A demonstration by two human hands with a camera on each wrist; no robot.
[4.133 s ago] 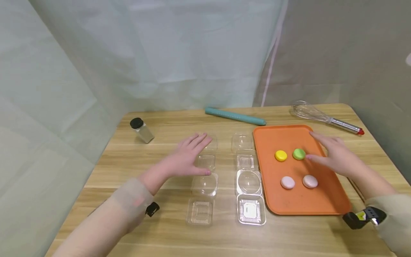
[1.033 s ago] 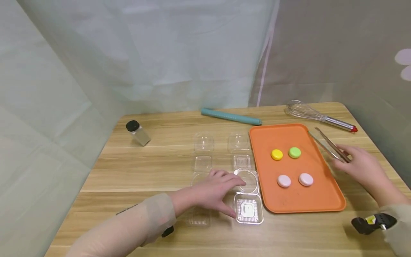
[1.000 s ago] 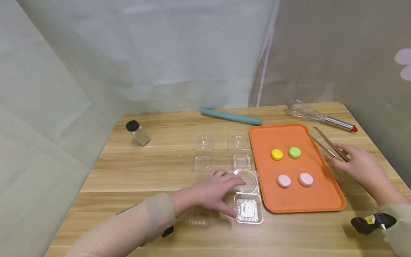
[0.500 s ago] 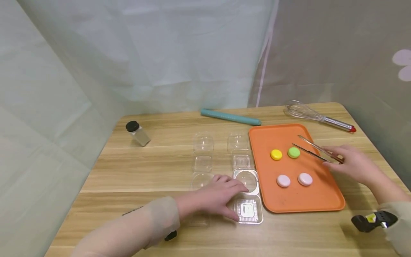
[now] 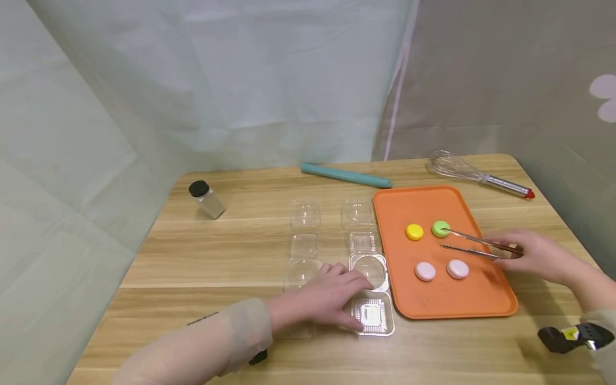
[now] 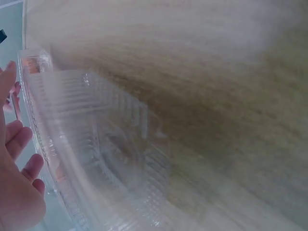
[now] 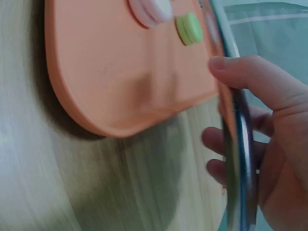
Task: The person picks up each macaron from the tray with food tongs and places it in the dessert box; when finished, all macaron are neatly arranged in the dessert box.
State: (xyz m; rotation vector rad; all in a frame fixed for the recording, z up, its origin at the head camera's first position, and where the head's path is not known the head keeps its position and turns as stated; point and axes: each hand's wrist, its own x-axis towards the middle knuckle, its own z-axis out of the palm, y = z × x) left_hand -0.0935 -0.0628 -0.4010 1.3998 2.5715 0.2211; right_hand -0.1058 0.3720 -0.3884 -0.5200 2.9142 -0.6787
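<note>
My right hand [image 5: 534,254] holds metal tongs [image 5: 481,240] over the right side of the orange tray [image 5: 428,305], their arms spread apart. The upper tip overlaps a green macaron [image 5: 437,231]; the lower tip lies just nearer to me. A yellow macaron [image 5: 414,232] and two pink macarons [image 5: 425,271] also lie on the tray. My left hand [image 5: 322,297] rests with relaxed fingers at an opened clear plastic box [image 5: 380,323], thumb at its left rim and fingertips by its domed lid [image 5: 369,267]. The box fills much of the left wrist view.
Other opened clear boxes [image 5: 304,245] stand left of the tray, one partly hidden under my left forearm. Along the back lie a teal rolling pin [image 5: 345,175] and a whisk [image 5: 505,184]. A black-capped jar [image 5: 209,203] stands at the far left.
My right hand has picked up the tongs, then swung their tips from the tray's right edge to the green macaron. My left hand has come from the left-hand boxes to the near right box.
</note>
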